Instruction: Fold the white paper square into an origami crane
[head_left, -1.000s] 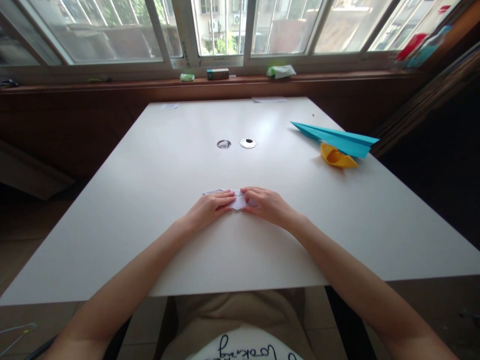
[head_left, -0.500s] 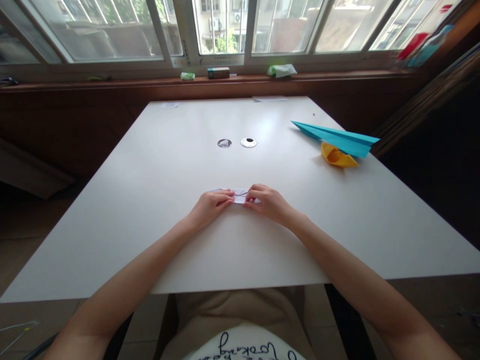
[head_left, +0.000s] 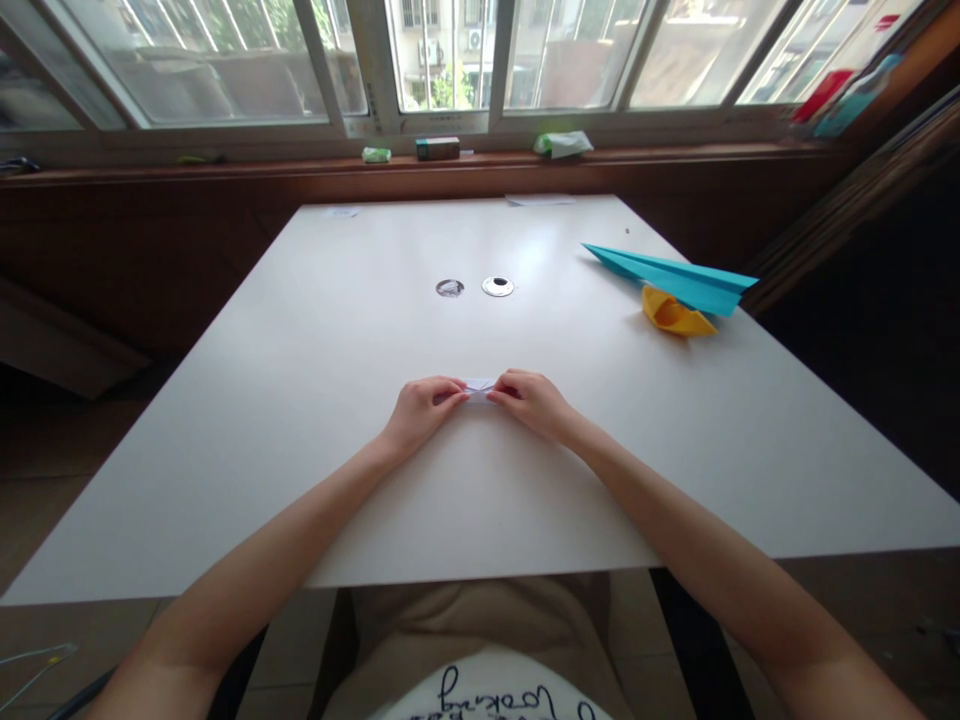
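Note:
A small folded white paper (head_left: pixel 480 387) lies at the middle of the white table (head_left: pixel 315 330), with crease lines showing on its exposed strip. My left hand (head_left: pixel 426 405) pinches its left end between thumb and fingers. On the opposite end, my right hand (head_left: pixel 531 400) is closed in a similar pinch. Both hands cover the ends of the paper, so only the part between the fingertips shows.
To the right lie a blue paper plane (head_left: pixel 679 277) and, touching or close beside it, a yellow paper boat (head_left: pixel 675 312). Two round fittings, a left one (head_left: pixel 450 288) and a right one (head_left: pixel 497 287), are set in the tabletop. Small packets and a box (head_left: pixel 438 149) line the windowsill.
My left fingers have drawn into a pinch at the paper's left end, and the right fingers have closed more tightly. Less of the paper shows now. The plane and boat stay put.

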